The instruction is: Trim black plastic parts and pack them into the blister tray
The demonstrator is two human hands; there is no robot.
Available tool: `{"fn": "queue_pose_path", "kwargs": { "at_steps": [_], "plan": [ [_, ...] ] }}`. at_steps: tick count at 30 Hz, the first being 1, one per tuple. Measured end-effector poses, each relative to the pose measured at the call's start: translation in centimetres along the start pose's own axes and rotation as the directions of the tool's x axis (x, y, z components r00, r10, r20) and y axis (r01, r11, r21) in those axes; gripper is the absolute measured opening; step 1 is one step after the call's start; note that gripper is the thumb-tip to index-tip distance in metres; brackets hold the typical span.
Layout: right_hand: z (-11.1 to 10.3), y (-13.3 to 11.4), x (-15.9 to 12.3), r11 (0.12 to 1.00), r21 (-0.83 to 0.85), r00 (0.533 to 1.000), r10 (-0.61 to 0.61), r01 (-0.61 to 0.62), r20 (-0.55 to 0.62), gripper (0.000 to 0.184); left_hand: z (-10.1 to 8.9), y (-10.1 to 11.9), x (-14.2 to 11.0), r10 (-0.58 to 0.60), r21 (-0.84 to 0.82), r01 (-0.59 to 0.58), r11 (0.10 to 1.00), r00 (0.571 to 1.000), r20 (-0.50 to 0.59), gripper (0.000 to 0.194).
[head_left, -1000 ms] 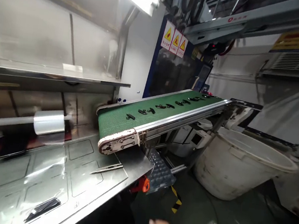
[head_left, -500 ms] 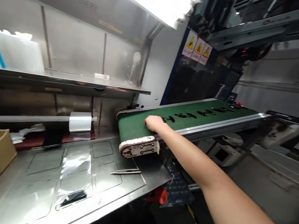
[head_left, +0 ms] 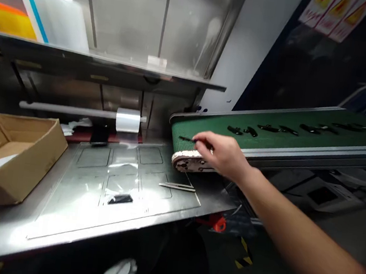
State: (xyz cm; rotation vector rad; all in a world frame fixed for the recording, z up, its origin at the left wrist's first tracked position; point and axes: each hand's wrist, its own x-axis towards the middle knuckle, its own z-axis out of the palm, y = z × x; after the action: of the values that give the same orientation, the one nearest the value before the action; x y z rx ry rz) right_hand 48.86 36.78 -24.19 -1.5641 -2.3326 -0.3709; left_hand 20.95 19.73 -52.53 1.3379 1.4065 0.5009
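The right hand (head_left: 222,155) grasps a small, thin black piece (head_left: 186,138) between thumb and fingers, its free end pointing left, over the left end of a green ribbed conveyor belt (head_left: 204,128). For the left hand, I cannot tell the grip.

The right forearm reaches in from the right, across the belt's silver metal near rail (head_left: 301,150). Farther right along the belt lies a row of similar glossy black parts (head_left: 268,128), well clear of the fingers. A worn, whitish end plate (head_left: 193,162) stands between the belt and the brushed-steel table (head_left: 43,191) on the left.

On the table, slim silver tweezers (head_left: 177,186) lie just left of and nearer than that plate. Farther left, a shiny black part (head_left: 120,199) rests near the front edge. An open brown cardboard box (head_left: 38,159) occupies the table's left side. Behind, a roll of whitish film (head_left: 128,120) sits on a pale rod (head_left: 69,109), beneath a steel shelf (head_left: 183,77) holding a translucent white plastic container (head_left: 60,19).
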Motion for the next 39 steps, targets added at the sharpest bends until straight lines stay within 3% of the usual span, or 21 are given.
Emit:
{"fn": "queue_pose_path", "kwargs": {
  "at_steps": [1, 2, 3, 5, 6, 7, 10, 14, 18, 24, 26, 32, 35, 39],
  "plan": [
    [1.2, -2.4, -2.8, 0.951, 0.255, 0.983, -0.156, 0.176, -0.099, 0.021, 0.0, 0.3, -0.9, 0.018, -0.119, -0.016, 0.993, 1.0, 0.012, 0.047],
    [2.6, -4.7, -5.7, 0.802, 0.479, 0.934, -0.304, 0.357, -0.187, 0.02, -0.2, 0.7, -1.9, 0.03, -0.241, -0.023, 0.97, 0.999, 0.023, 0.051],
    [4.1, -6.9, -8.6, 0.636, 0.628, 0.89, -0.383, 0.448, -0.247, 0.024, -0.5, 1.1, -2.9, 0.052, -0.37, -0.04, 0.928, 0.998, 0.024, 0.057],
    [7.2, -10.3, -13.5, 0.356, 0.808, 0.856, -0.41, 0.469, -0.315, 0.032, -1.3, 1.9, -4.6, 0.218, -0.76, -0.067, 0.647, 0.971, 0.1, 0.064],
    [8.8, -11.5, -15.5, 0.283, 0.86, 0.869, -0.392, 0.425, -0.301, 0.034, -1.7, 2.2, -5.2, 0.27, -0.836, -0.024, 0.548, 0.951, 0.15, 0.063],
    [10.2, -12.3, -17.1, 0.239, 0.897, 0.89, -0.368, 0.371, -0.27, 0.037, -2.0, 2.4, -5.6, 0.27, -0.864, 0.005, 0.503, 0.949, 0.162, 0.063],
    [13.7, -13.3, -20.2, 0.172, 0.954, 0.932, -0.313, 0.246, -0.184, 0.044, -1.6, 2.2, -6.2, 0.221, -0.879, 0.09, 0.469, 0.951, 0.215, 0.059],
    [15.6, -13.3, -22.6, 0.123, 0.973, 0.964, -0.21, 0.194, -0.166, 0.045, 0.6, 1.3, -6.4, 0.207, -0.914, 0.124, 0.385, 0.954, 0.217, 0.048],
    [15.9, -13.7, -23.9, 0.125, 0.984, 0.988, -0.111, 0.125, -0.111, 0.045, 2.2, 0.8, -6.3, 0.19, -0.93, 0.161, 0.332, 0.954, 0.233, 0.046],
    [15.9, -14.3, -24.8, 0.1, 0.995, 1.0, -0.004, -0.001, 0.002, 0.049, 2.7, 1.6, -6.7, 0.138, -0.936, 0.133, 0.327, 0.973, 0.186, 0.046],
    [15.6, -14.5, -25.0, 0.053, 0.997, 0.998, 0.018, -0.063, 0.062, 0.048, 2.7, 2.0, -6.9, 0.131, -0.939, 0.138, 0.316, 0.974, 0.187, 0.045],
    [15.1, -15.0, -25.5, -0.222, 0.937, 0.955, 0.061, -0.271, 0.291, 0.04, 2.8, 2.7, -7.2, 0.123, -0.952, 0.138, 0.273, 0.977, 0.177, 0.043],
    [15.2, -15.2, -25.7, -0.264, 0.911, 0.933, 0.088, -0.317, 0.35, 0.036, 2.9, 2.7, -7.3, 0.115, -0.951, 0.129, 0.28, 0.979, 0.167, 0.046],
    [15.3, -15.4, -25.7, -0.25, 0.91, 0.926, 0.099, -0.331, 0.364, 0.031, 3.1, 2.6, -7.6, 0.108, -0.951, 0.124, 0.283, 0.981, 0.16, 0.047]
  ]
}}
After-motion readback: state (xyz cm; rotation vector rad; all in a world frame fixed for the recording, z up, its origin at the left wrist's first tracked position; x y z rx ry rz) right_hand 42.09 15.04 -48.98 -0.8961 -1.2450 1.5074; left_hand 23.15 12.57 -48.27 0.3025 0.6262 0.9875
